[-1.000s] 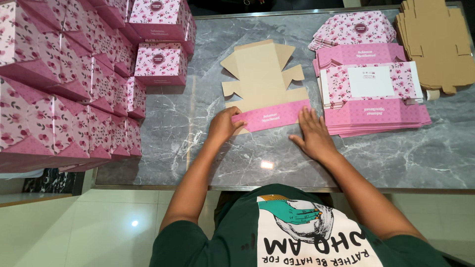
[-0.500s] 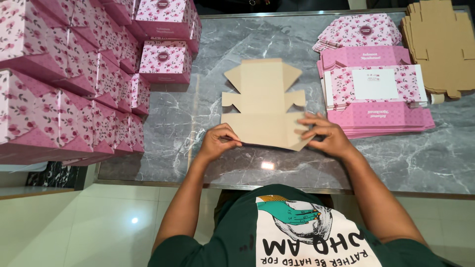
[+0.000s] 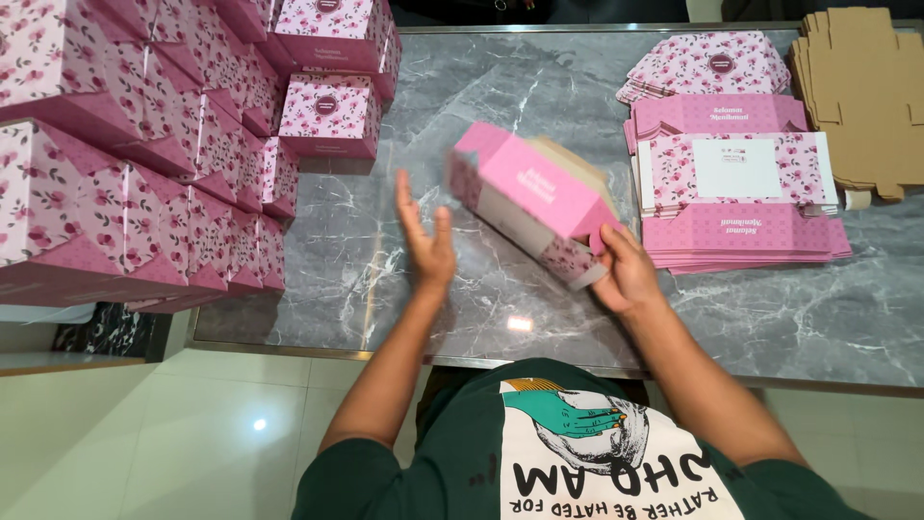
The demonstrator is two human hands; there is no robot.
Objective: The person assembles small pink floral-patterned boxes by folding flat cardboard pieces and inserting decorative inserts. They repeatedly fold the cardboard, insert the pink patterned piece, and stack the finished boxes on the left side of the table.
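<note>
Right hand (image 3: 626, 274) grips the near right corner of a pink box (image 3: 534, 202), fingers wrapped on its lower edge, box lifted off the counter (image 3: 770, 308) and tilted, far end up toward the left. Box is motion-blurred; plain pink top panel, floral side, grey-brown inside showing at one face. Left hand (image 3: 423, 236) is released, palm flat, fingers straight and pointing far, just left of the box, not touching it as far as can be told.

Box sits over the middle of the grey marbled counter. Right of it, touching nothing in the hands, lies a stack of flat pink blanks (image 3: 736, 197), floral and plain pink panels, one with a white window patch. Far right corner: a pile of flat brown cardboard blanks (image 3: 861, 91), just beside the pink stack.

Left side: a big stack of folded pink floral boxes (image 3: 125, 164), several rows high, running from near left to the far edge. One lone floral box (image 3: 327, 116) stands on the counter at the far left of the hands, another set above it.

Near edge: the person's dark green shirt (image 3: 433, 462) with a printed graphic, pale tiled floor (image 3: 144, 443) at left.
</note>
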